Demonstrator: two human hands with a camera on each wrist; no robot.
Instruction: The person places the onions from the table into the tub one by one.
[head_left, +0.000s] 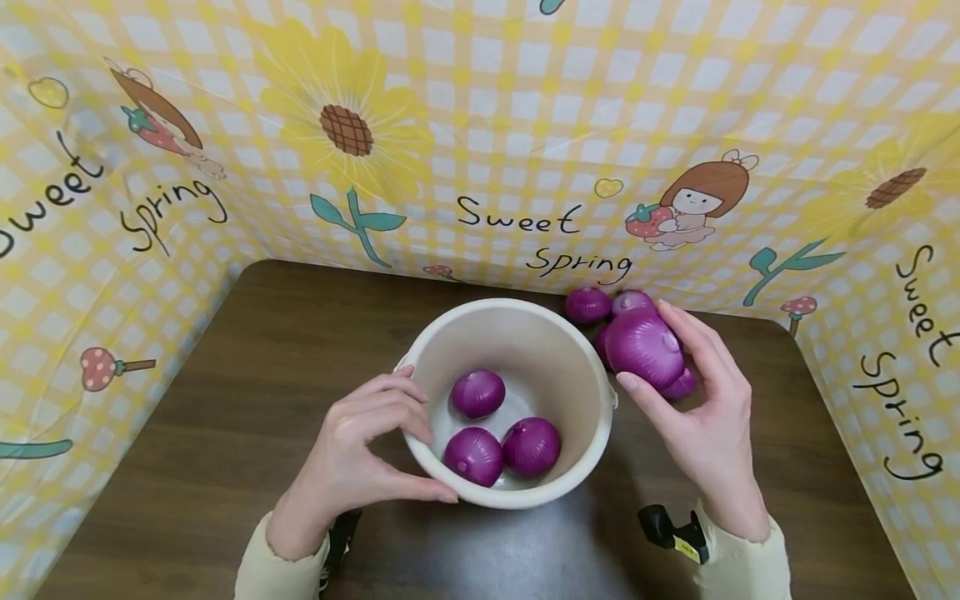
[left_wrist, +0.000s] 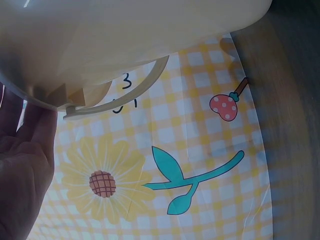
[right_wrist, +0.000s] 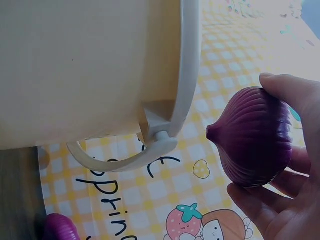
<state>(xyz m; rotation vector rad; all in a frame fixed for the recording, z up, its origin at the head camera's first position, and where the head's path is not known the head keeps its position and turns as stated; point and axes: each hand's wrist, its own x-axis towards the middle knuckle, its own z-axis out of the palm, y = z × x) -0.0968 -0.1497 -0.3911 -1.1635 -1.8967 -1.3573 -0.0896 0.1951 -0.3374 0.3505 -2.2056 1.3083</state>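
Note:
A cream bucket (head_left: 592, 450) stands on the table, with three purple onions inside it: one (head_left: 477, 394) toward the back and two (head_left: 531, 446) side by side nearer the front. My left hand (head_left: 367, 442) grips the bucket's left rim, thumb along the front edge and fingers at the side. To the right of the bucket, my right hand (head_left: 705, 400) holds another purple onion (right_wrist: 252, 137) between thumb and fingers, raised and apart from the rim. Behind and below that held onion lie several more onions (head_left: 588, 305), partly hidden by it.
The brown wooden table (head_left: 187, 433) is walled at the back and sides by a yellow checked cloth (head_left: 480, 125) with flower prints. The bucket's handle (left_wrist: 135, 95) hangs down on its far side. A black wrist device (head_left: 671, 532) sits at the right sleeve.

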